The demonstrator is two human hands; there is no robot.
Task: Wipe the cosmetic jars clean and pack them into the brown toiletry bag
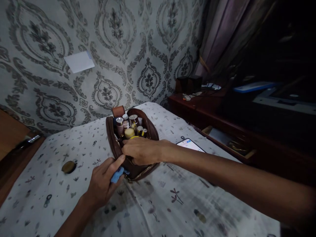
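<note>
open cloth left of brown pouch, small round disc there, phone blocking right

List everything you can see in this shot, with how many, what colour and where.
pouch: one, brown, open, middle of the bed
bottles: several, silver, gold and yellow caps, upright inside the pouch
blue item: one, small, in the left hand by the pouch's near end; cannot tell what it is
phone: one, screen lit, on the bed right of the pouch
round object: one, dark, on the bed left of the pouch
bedsheet: one, white with small prints
paper: one, white, on the patterned wall
box: one, dark, on the wooden unit at right
left hand: grips the blue item
right hand: on the pouch's open top
</note>
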